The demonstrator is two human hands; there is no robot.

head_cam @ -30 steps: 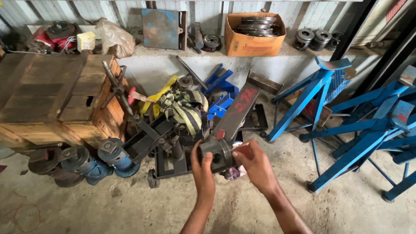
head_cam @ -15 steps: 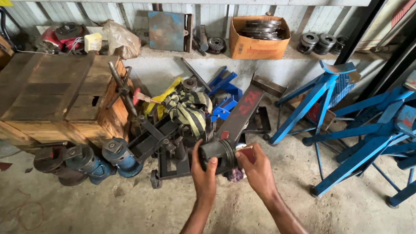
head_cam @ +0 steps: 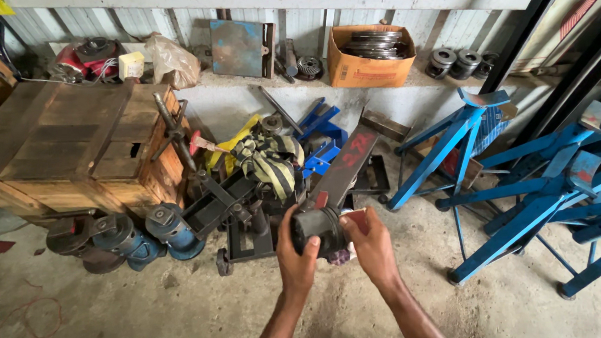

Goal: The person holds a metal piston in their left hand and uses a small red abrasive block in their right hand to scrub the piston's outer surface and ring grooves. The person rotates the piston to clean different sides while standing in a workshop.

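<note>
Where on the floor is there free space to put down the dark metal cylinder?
Both hands, left hand and right hand, hold the cylinder. Bare concrete floor lies below the blue round parts, left of the arms. A smaller patch lies between the right hand and the blue stands. Around the black frame and striped cloth it is crowded.

Bare floor lay open left of your hands; ahead a parts pile blocked you, blue stands crowding the right.
</note>
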